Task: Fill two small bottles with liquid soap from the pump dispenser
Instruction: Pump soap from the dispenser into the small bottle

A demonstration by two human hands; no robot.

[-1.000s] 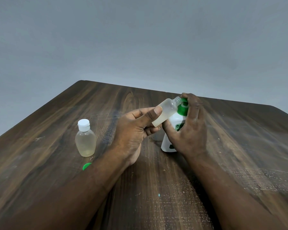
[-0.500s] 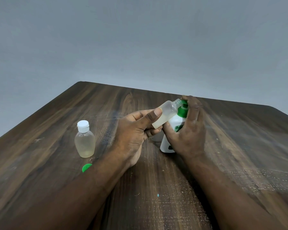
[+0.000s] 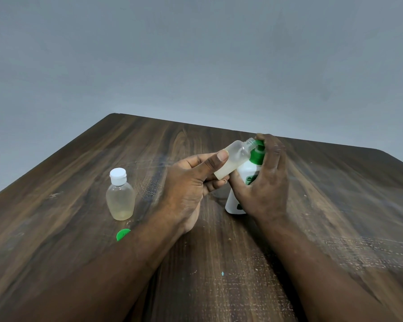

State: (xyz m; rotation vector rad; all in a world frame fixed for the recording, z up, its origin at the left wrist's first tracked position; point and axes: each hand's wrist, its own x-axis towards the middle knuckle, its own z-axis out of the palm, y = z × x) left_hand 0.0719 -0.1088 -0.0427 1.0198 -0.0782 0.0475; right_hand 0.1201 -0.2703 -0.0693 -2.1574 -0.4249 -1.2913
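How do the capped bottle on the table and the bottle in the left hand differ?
The capped bottle stands upright on the table, untouched; the open bottle is tilted, gripped by the left hand, neck at the green pump. The capped bottle wears a white cap; the open bottle has a bare neck. Both are small, translucent and hold pale liquid.

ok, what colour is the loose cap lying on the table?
Green. The loose cap lies on the table; the head view shows it best.
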